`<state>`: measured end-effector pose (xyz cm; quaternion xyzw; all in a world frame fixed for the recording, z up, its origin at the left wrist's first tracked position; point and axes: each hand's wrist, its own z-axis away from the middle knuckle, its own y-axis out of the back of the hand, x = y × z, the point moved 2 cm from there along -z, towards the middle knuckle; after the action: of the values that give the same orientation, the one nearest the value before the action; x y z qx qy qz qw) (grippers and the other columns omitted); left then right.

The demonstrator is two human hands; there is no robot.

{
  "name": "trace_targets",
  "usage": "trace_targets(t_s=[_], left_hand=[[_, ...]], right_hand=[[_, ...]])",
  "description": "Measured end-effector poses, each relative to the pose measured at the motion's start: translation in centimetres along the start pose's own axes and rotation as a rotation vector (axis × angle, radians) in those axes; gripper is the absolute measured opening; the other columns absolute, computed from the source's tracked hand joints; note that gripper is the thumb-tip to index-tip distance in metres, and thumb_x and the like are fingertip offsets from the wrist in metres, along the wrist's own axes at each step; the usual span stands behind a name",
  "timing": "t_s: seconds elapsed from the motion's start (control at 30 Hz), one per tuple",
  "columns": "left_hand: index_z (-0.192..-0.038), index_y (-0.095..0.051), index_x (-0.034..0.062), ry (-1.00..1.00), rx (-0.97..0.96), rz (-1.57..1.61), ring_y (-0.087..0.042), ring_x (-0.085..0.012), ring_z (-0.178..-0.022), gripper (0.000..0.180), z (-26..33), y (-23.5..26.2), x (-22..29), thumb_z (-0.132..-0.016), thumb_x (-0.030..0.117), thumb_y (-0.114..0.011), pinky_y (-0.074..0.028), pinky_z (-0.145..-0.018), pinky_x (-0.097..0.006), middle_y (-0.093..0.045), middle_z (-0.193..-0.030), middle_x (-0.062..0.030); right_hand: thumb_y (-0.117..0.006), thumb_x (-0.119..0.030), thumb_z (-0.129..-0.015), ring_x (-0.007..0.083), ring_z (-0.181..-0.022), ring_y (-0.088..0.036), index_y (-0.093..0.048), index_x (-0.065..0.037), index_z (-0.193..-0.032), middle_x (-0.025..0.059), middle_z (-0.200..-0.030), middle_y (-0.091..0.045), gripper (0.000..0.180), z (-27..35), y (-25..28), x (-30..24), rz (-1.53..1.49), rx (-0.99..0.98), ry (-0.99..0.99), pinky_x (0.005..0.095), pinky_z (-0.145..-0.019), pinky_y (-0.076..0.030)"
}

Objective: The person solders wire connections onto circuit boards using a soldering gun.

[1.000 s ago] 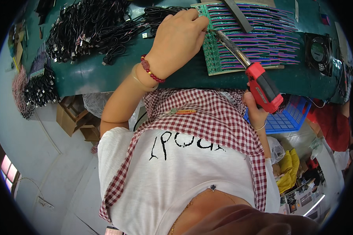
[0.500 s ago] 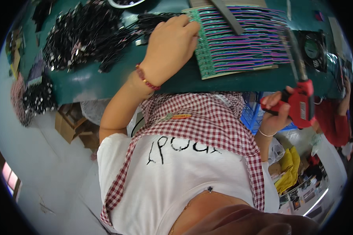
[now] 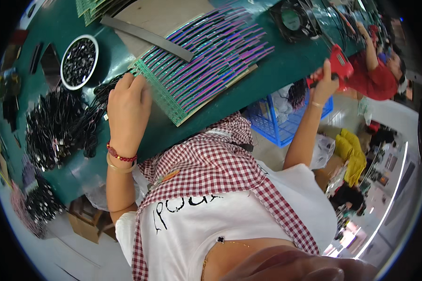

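Observation:
My left hand [image 3: 129, 105] is closed, fingers curled down beside the left edge of a green circuit board panel [image 3: 162, 91]. Its fingertips are hidden, so whatever they may hold does not show. Rows of purple, blue and black wires [image 3: 211, 56] run rightward from the panel, with a flat grey metal bar [image 3: 147, 36] lying across them. Off past the table's front edge, my right hand [image 3: 326, 84] grips a red pistol-shaped soldering gun [image 3: 341, 63], raised and away from the panel.
Black cables [image 3: 56, 129] are piled left of my left hand, below a white bowl [image 3: 97, 58] of small black parts. A black fan [image 3: 293, 21] sits at the far right of the green table [image 3: 248, 82]. Under it stands a blue crate [image 3: 279, 136]. A co-worker's red sleeve [image 3: 370, 75] is at right.
The whole view has swung, bringing the bowl and more of the table into sight. My right hand has carried the soldering gun away from the wires. My left hand stays by the panel's edge.

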<state>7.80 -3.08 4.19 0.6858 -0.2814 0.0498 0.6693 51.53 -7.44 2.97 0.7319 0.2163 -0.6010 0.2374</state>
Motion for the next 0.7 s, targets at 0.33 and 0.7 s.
trace_targets(t_s=[0.33, 0.7], left_hand=[[-0.076, -0.056, 0.0040, -0.051, 0.076, 0.079, -0.054, -0.0300, -0.068, 0.009, -0.1, -0.6, -0.8, -0.073, 0.009, -0.063, -0.043, -0.058, -0.038, -0.053, -0.072, -0.0094], [-0.076, -0.055, 0.0060, -0.087, 0.093, -0.011, -0.054, -0.0250, -0.072, 0.007, 0.1, -0.6, -0.9, -0.075, 0.011, -0.060, -0.039, -0.061, -0.036, -0.053, -0.073, -0.0063]], right_hand=[[-0.053, -0.014, -0.088, 0.0120, -0.051, -0.046, -0.046, 0.005, -0.114, 0.0060, -0.065, -0.052, 0.033, 12.9, -4.8, -6.3, -0.366, -0.566, 0.038, 0.0252, -0.049, -0.041], [-0.055, -0.010, -0.085, 0.0122, -0.051, -0.045, -0.047, 0.005, -0.106, 0.0057, -0.061, -0.048, 0.026, 20.4, -5.3, -1.2, 0.036, -0.998, -0.257, 0.0255, -0.049, -0.038]])
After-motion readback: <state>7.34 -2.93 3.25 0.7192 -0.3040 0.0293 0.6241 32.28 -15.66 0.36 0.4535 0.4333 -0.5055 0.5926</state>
